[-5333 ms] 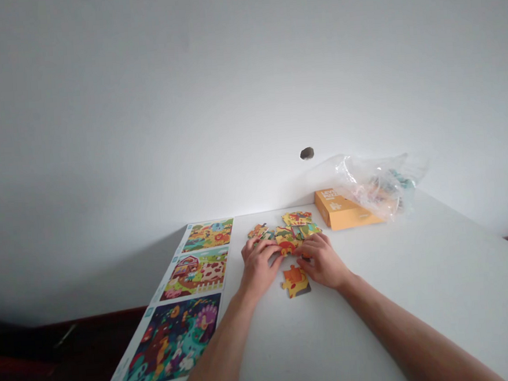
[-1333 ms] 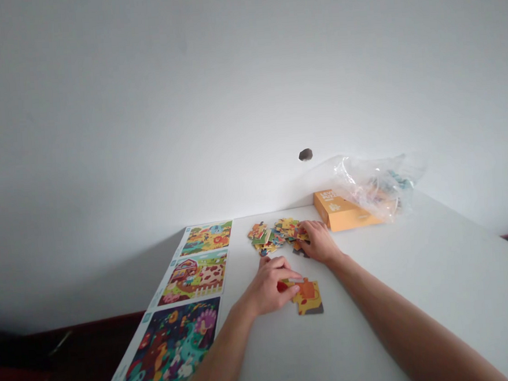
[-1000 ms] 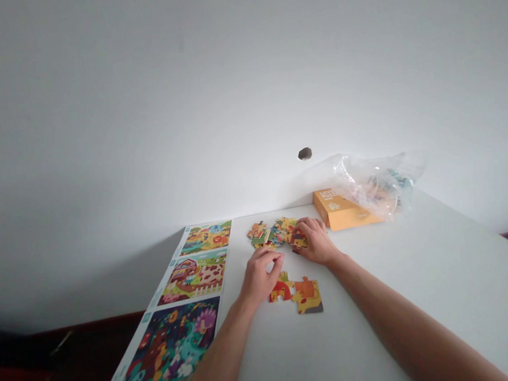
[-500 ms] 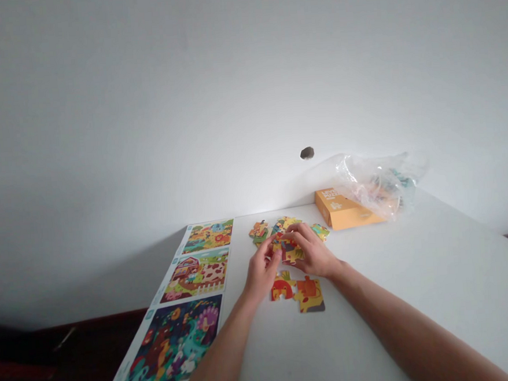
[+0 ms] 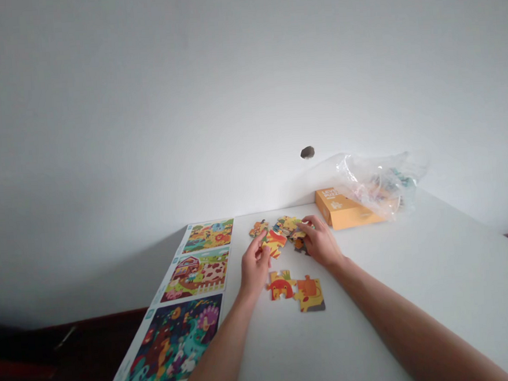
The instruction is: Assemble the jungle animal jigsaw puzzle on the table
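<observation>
A yellow-and-red puzzle piece [image 5: 275,243] is held near the middle of the frame by the left hand [image 5: 256,268], pinched between thumb and fingers and tilted a little above the surface [image 5: 395,285]. The right hand [image 5: 321,244] is placed to the right of it, thumb and forefinger set a narrow gap apart at the edge of a heap of pieces [image 5: 288,225]; whether a piece is gripped there cannot be told. Another piece [image 5: 257,229], mostly orange, is seen to the left of the heap, just beyond the left fingertips.

Below the hands, a lion piece [image 5: 280,286] and a yellow corner piece [image 5: 311,295] are laid side by side and touching; whether they are fully locked cannot be made out. At the left of the frame, a sheet [image 5: 189,298] printed with three pictures is laid flat, and an orange box [image 5: 351,217] is partly covered by a clear plastic bag [image 5: 382,187] at the upper right of the surface.

The step in hand is judged to be the picking over of pieces beside a small laid-out start. For the held piece to be fitted, its pattern would need to be matched and its tabs turned to suit the open edges.
</observation>
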A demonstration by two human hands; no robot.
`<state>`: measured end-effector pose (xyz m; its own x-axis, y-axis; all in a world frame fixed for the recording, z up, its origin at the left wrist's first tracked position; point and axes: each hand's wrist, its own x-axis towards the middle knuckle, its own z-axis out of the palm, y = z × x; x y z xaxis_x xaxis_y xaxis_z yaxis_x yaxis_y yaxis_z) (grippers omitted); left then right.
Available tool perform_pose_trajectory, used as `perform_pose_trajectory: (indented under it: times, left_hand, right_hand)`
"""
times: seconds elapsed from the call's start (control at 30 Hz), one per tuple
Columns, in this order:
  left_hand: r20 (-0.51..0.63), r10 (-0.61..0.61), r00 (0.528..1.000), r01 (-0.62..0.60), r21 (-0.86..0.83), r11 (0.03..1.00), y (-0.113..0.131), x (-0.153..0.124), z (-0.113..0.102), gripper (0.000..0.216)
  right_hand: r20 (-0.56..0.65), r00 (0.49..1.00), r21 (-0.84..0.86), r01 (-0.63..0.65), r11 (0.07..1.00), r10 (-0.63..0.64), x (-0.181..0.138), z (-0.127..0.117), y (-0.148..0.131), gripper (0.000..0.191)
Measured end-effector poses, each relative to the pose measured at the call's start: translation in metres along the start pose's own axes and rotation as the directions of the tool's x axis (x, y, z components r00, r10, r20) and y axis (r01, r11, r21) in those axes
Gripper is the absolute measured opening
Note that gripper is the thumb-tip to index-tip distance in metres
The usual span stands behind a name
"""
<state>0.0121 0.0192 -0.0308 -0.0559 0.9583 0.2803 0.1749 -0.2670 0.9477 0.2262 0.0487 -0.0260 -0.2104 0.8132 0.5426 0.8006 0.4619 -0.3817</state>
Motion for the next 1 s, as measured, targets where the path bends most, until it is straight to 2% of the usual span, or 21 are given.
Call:
perform_pose_trajectory:
  times: [0.17,0.3,0.47,0.53,0.63,0.83,1.0]
  left_hand:
    - [0.006,-0.087,0.996,0.087,-0.135,0.987,0.004,-0.001,0.002,0.053]
    - [0.049,-0.092,0.995,0.099,-0.155,0.983,0.011,-0.003,0.001,0.058]
    - [0.108,-0.076,0.991,0.085,-0.084,0.993,0.013,-0.006,-0.002,0.05]
    - [0.097,-0.047,0.994,0.049,-0.021,0.999,0.011,-0.005,-0.002,0.045]
    - [0.102,0.016,0.995,-0.023,0.067,0.997,0.009,-0.005,-0.002,0.039]
    - [0.281,0.102,0.954,-0.16,0.195,0.967,0.009,-0.009,0.0,0.037]
    - [0.349,0.159,0.923,-0.273,0.306,0.912,0.008,-0.011,-0.002,0.039]
  right_hand:
    - [0.036,0.999,-0.018,-0.016,1.0,0.016,-0.001,0.005,0.004,0.047]
    - [-0.006,1.0,-0.004,0.03,1.0,-0.03,0.0,-0.004,-0.006,0.051]
    - [-0.009,1.0,0.154,0.026,0.988,-0.025,-0.018,-0.025,-0.032,0.026]
    - [0.039,0.999,0.204,0.011,0.979,-0.019,-0.031,-0.028,-0.038,0.025]
    - [0.146,0.989,0.255,0.0,0.967,-0.038,-0.042,-0.024,-0.039,0.033]
    - [0.171,0.984,0.397,-0.109,0.911,0.043,-0.034,-0.015,-0.04,0.056]
    - [0.174,0.985,0.425,-0.073,0.902,-0.002,-0.033,-0.016,-0.041,0.039]
